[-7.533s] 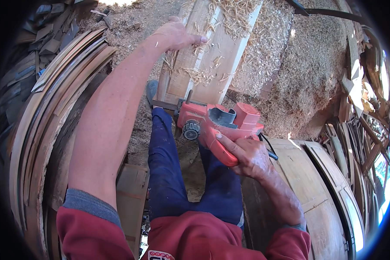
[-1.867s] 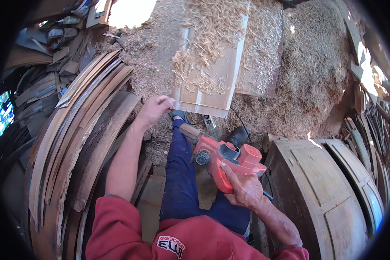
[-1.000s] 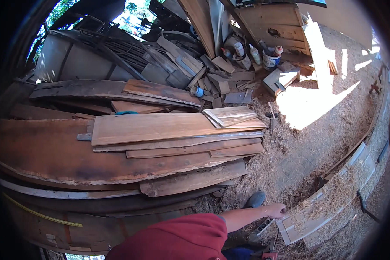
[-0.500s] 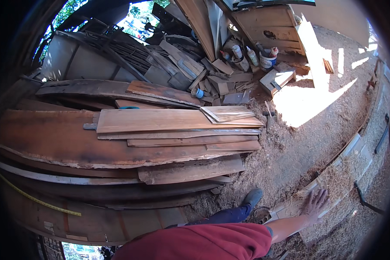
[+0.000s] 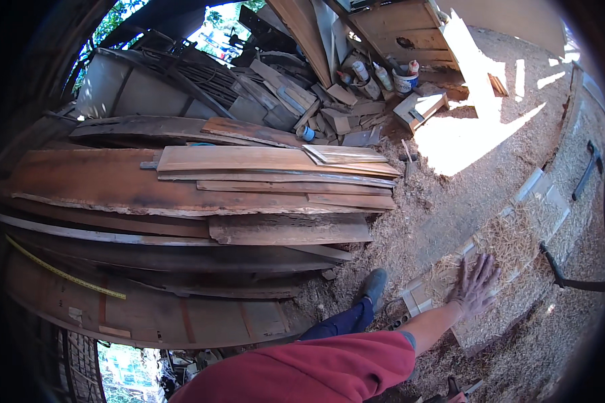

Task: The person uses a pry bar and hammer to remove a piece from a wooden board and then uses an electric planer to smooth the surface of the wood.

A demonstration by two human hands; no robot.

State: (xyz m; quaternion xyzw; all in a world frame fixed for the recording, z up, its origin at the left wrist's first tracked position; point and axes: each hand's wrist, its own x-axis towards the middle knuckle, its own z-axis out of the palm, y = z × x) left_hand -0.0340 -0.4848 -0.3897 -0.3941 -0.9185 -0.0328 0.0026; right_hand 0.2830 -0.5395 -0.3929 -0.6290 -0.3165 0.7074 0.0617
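Note:
My left hand (image 5: 475, 287) rests palm down with spread fingers on a long pale board (image 5: 420, 295). Around its fingers lies a heap of curled wood shavings (image 5: 511, 235). The hand grips nothing, and its bare forearm comes out of a dark red sleeve (image 5: 296, 369). Beyond the shavings the same surface bends away toward the upper right. A dark angled bar (image 5: 571, 283) lies to the right of the hand. My right hand is not seen. At the lower edge a small reddish thing with a grey metal part (image 5: 456, 389) is cut off and hard to make out.
Stacked planks and slabs (image 5: 275, 160) fill the left side. A yellow measuring tape (image 5: 60, 272) stretches across boards there. My shoe (image 5: 375, 285) stands on the shavings-covered floor. Farther back are bottles (image 5: 383, 77), a white bucket (image 5: 405, 82) and scrap wood (image 5: 339, 121). A dark tool (image 5: 588, 171) lies at right.
The view has shifted, so the scene sits higher and slightly left. My left hand stays spread on the board by the shavings. More of the reddish thing shows at the lower edge.

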